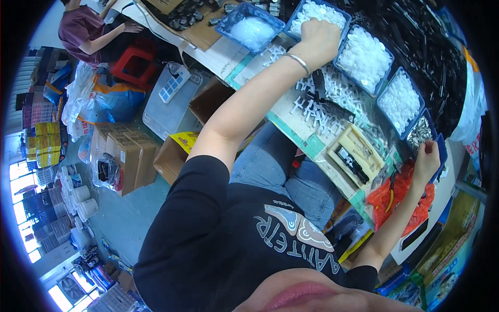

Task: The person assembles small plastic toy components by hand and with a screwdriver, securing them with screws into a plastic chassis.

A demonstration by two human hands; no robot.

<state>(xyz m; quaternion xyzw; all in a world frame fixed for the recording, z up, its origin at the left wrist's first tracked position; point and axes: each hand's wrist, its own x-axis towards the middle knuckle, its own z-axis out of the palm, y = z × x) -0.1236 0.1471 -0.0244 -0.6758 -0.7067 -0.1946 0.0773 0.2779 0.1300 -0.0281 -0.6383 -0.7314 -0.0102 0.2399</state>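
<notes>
My left hand (pixel 319 40), with a bracelet at the wrist, reaches over a blue bin (pixel 296 32) of small white plastic pieces. Its fingers curl downward; the fingertips are hidden. At the far right of the bench my right hand (pixel 428 160) is closed beside a blue bin of small shiny metal parts (pixel 420 132). Whatever it may grip is too small to make out. Between my hands, a cream-coloured fixture (pixel 357 155) holds a long black part (pixel 352 164). White cross-shaped plastic pieces (pixel 318 115) lie scattered behind it, with a black strip (pixel 332 105) among them.
More blue bins of white pieces (pixel 365 60) line the bench's back, before a heap of black parts (pixel 410 31). Pliers (pixel 391 192) lie by a red plastic bag (pixel 410 200). Cardboard boxes (pixel 127 156) stand on the floor at left; another person (pixel 83 31) is at far left.
</notes>
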